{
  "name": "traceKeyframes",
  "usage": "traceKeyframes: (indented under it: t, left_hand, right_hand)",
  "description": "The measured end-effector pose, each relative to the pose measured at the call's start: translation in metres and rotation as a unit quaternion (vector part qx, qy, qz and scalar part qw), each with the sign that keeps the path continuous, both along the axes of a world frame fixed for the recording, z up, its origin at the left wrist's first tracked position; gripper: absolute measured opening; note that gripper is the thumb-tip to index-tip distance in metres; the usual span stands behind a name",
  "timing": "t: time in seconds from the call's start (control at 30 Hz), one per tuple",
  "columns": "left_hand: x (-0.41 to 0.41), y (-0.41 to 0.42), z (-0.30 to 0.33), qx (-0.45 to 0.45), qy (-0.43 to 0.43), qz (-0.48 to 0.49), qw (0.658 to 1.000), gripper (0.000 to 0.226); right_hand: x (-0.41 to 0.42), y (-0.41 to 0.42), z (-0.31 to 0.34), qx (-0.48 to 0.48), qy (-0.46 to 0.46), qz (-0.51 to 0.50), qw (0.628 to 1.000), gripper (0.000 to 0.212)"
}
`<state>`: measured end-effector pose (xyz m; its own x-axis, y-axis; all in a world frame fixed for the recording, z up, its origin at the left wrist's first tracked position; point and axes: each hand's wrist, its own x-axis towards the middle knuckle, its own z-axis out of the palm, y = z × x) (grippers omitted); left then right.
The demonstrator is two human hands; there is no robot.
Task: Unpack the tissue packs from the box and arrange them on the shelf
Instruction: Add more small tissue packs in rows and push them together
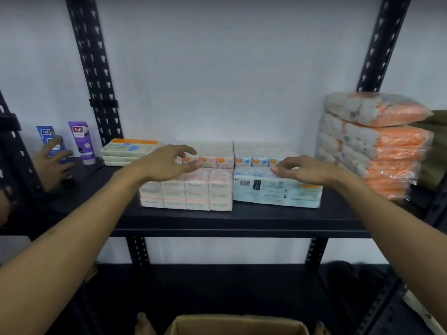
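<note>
On the black shelf stand a pink tissue pack bundle at front left and a blue tissue pack bundle at front right, with more packs in a row behind them. My left hand hovers over the pink bundle, fingers loosely curled, holding nothing. My right hand hovers over the blue bundle's top, fingers relaxed, empty. The cardboard box shows at the bottom edge, its inside hidden.
Flat tissue packs lie stacked at the shelf's left. Orange-and-white bagged packs are piled at the right. Another person's hand holds a blue tube next to a purple tube on the neighbouring shelf. Black slotted uprights frame the bay.
</note>
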<state>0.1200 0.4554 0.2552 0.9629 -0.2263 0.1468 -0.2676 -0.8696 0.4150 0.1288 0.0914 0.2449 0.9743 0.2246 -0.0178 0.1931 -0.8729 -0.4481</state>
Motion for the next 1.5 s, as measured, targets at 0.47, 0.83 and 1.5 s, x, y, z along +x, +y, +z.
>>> traceKeyframes:
  t: [0.47, 0.83, 1.5]
  left_hand:
    - [0.064, -0.035, -0.050, 0.080, -0.094, 0.096, 0.988, 0.069]
    - [0.058, -0.045, -0.075, 0.068, -0.306, 0.151, 0.938, 0.064]
    - [0.041, -0.040, -0.112, 0.058, -0.334, 0.089, 0.937, 0.045]
  right_hand:
    - [0.062, 0.040, -0.034, -0.067, -0.066, -0.079, 0.992, 0.056]
    - [0.067, 0.039, -0.041, -0.061, -0.174, -0.105, 0.977, 0.049]
    - [0.044, 0.036, -0.106, -0.088, -0.468, -0.120, 0.871, 0.042]
